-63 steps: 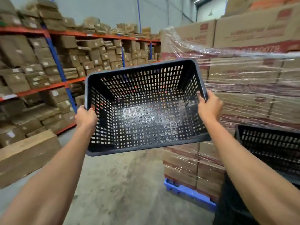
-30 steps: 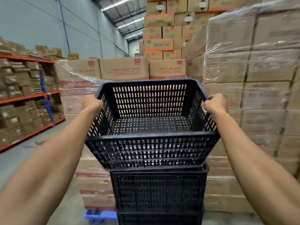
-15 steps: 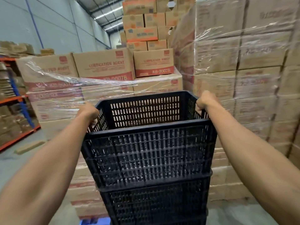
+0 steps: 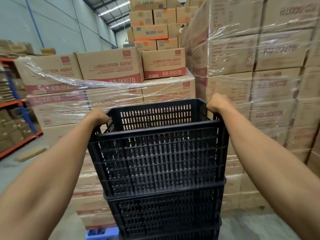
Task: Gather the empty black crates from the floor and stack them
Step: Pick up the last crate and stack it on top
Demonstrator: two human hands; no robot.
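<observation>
Hands on both short ends of the top black crate (image 4: 159,153), that's the setup. Left hand (image 4: 97,116) is curled over the left rim, right hand (image 4: 218,104) is curled over the right rim, both closed tight on the plastic with fingers wrapped over the edge. Arms are stretched straight out from the camera.

Top crate sits on the stack of black crates (image 4: 164,212) underneath, its base nested into the rim of the one below. It looks pretty much level and lined up with the stack. At least one more crate shows below that at the bottom edge. Can't see any of the top crate's floor from this angle, only the slotted walls.

Behind the stack are shrink-wrapped cartons (image 4: 110,70) printed LUBRICATION AGENT and KB-9007B, and a taller wrapped pallet of cartons (image 4: 270,80) on the right. A blue pallet (image 4: 102,233) corner pokes out at the bottom left of the stack. Orange and blue shelving (image 4: 15,104) full of boxes runs along the far left, over a grey concrete floor (image 4: 10,170).
</observation>
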